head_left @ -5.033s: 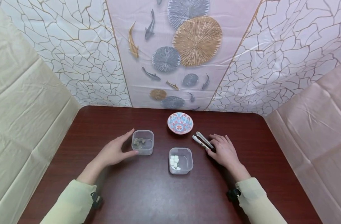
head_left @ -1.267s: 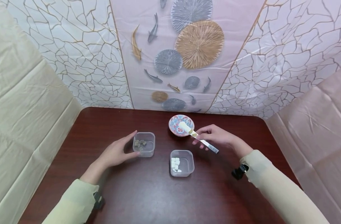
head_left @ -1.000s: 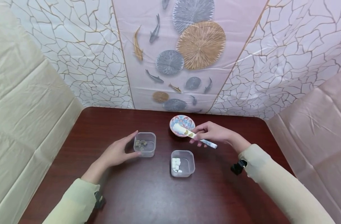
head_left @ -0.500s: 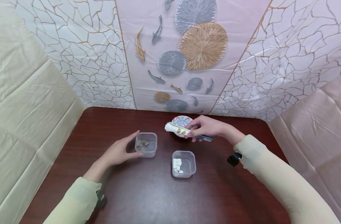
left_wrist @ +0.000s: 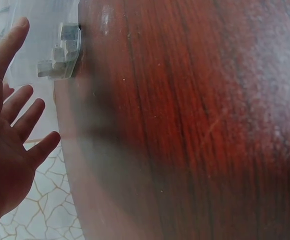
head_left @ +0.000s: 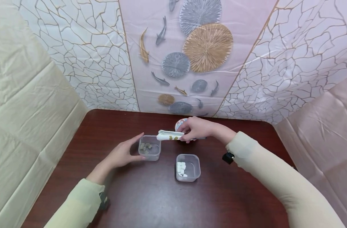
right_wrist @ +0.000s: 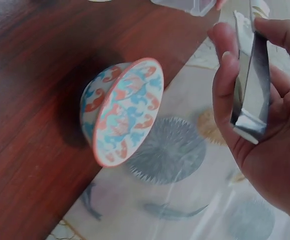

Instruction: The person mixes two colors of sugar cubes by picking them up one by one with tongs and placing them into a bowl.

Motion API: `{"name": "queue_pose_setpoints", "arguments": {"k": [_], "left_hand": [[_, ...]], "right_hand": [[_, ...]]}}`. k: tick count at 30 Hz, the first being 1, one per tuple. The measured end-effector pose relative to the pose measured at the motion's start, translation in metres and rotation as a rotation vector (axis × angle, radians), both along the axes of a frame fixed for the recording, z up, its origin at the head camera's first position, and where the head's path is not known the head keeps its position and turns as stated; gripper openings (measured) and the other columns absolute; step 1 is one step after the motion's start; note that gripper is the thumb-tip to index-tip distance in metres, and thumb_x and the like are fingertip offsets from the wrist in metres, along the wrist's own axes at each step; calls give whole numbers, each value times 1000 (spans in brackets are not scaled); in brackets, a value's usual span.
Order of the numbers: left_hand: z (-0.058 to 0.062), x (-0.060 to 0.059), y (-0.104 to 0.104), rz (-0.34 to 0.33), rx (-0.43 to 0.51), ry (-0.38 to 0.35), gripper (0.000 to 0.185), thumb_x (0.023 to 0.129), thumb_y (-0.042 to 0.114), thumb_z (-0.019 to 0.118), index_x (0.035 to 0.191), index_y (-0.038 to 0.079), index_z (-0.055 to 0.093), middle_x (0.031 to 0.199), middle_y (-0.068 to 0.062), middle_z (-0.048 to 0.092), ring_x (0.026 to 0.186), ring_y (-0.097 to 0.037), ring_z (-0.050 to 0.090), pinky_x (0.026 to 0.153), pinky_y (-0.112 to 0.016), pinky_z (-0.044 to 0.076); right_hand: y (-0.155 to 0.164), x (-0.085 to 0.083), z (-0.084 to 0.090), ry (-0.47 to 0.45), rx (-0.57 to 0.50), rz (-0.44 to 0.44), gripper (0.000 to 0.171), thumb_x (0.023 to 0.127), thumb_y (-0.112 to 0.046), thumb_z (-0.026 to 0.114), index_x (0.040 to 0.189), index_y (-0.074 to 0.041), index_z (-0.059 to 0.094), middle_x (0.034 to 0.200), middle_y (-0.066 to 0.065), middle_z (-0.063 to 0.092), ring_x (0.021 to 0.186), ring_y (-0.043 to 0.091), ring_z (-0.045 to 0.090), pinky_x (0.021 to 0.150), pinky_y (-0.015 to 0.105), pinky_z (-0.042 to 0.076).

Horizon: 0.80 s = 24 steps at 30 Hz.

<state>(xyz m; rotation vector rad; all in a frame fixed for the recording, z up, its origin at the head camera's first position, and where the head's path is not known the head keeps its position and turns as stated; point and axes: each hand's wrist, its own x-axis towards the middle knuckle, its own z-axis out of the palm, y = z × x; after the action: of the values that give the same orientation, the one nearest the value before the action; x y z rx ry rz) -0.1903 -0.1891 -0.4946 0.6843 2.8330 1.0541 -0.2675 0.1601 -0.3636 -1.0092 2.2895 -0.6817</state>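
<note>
In the head view my left hand (head_left: 120, 153) rests at the left side of a clear plastic container (head_left: 154, 156), thumb at its front and index finger near its back corner. The left wrist view shows those fingers spread and fairly straight. Several grey-brown cubes (head_left: 145, 146) lie in that container. My right hand (head_left: 197, 128) grips a pair of tongs (head_left: 170, 136), white with gold marks on the arms, metal at the bend. Their tips point left, overlapping the container's right rim in the head view. The right wrist view shows the tongs' bent metal end (right_wrist: 250, 125) inside the curled fingers.
A patterned bowl (right_wrist: 127, 115) stands upright behind my right hand, mostly covered by it in the head view. Nearer on the dark wooden table (head_left: 162, 202) is a second clear container (head_left: 194, 167) with several white cubes (head_left: 180, 168). Patterned cloth (head_left: 105, 63) hangs behind the table.
My right hand has picked the tongs up from the table, carried them over the bowl, then left to the container of grey-brown cubes. The left hand stays at that container.
</note>
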Motion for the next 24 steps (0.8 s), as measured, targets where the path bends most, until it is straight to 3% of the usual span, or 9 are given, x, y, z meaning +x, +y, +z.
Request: {"name": "queue_pose_setpoints", "arguments": {"k": [6, 10, 14, 24], "left_hand": [[1, -2, 1, -1, -1, -3, 100, 84, 38, 93, 166, 12, 41, 162, -17, 51, 147, -39, 51, 119, -58, 43], [2, -3, 1, 3, 1, -5, 98, 84, 36, 93, 164, 11, 43, 161, -16, 52, 146, -38, 51, 118, -58, 43], [0, -3, 0, 11, 6, -10, 97, 83, 35, 94, 163, 10, 45, 159, -16, 54, 145, -39, 52, 118, -59, 44], [-1, -6, 1, 0, 27, 3, 94, 82, 34, 95, 161, 10, 48, 154, -15, 60, 141, -36, 58, 115, -57, 47]], "right_hand": [[-23, 0, -1, 215, 70, 123, 18, 91, -13, 76, 107, -10, 81, 78, -11, 70, 72, 1, 65, 73, 23, 53], [-40, 4, -1, 362, 170, 167, 15, 89, -17, 77, 103, -15, 81, 72, -13, 65, 64, 2, 54, 64, 25, 46], [-56, 10, -1, 419, 257, 175, 11, 89, -18, 77, 99, -16, 79, 71, -11, 61, 61, 8, 49, 58, 27, 42], [-86, 17, -9, 536, 373, 185, 13, 91, -24, 80, 103, -17, 80, 79, -7, 66, 70, 18, 59, 67, 38, 53]]}}
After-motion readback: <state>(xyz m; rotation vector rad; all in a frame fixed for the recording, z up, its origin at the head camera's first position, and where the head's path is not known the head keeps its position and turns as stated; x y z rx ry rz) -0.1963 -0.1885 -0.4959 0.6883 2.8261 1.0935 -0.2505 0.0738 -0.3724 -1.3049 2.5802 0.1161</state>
